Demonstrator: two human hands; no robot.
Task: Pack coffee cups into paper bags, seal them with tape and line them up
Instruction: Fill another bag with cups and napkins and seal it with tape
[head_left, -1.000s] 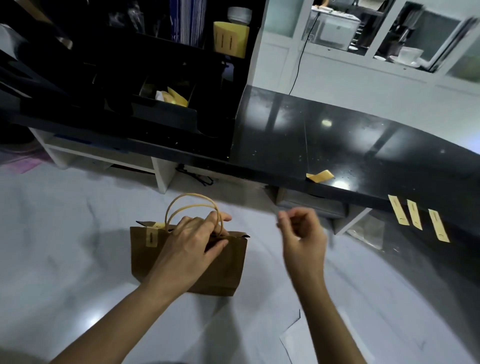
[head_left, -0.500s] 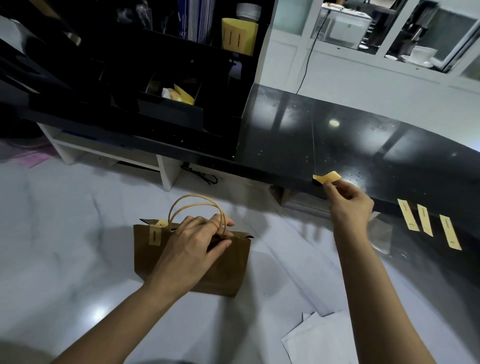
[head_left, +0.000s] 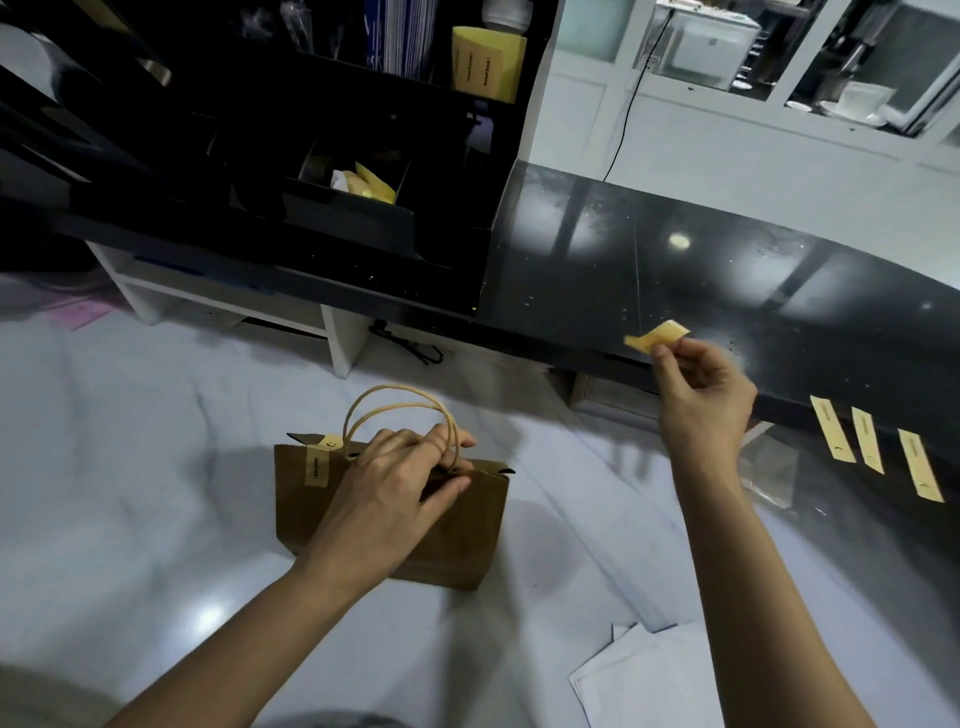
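A small brown paper bag with looped tan cord handles (head_left: 389, 514) stands upright on the pale glossy lower bench (head_left: 130, 493), set back from its front edge. The left hand (head_left: 400, 483) curls over the bag's top edge, fingers and thumb pinching the mouth closed at the base of the handles. 1 yellow tape strip (head_left: 318, 466) is already stuck over the bag's top-left corner. The right hand (head_left: 698, 400) pinches a curled yellow tape piece (head_left: 657, 335) between thumb and forefinger at the front edge of the black glossy counter (head_left: 675, 260). 3 more yellow tape strips (head_left: 872, 447) hang from that edge further right. White paper sheets (head_left: 649, 675) lie near the bench's front right corner.
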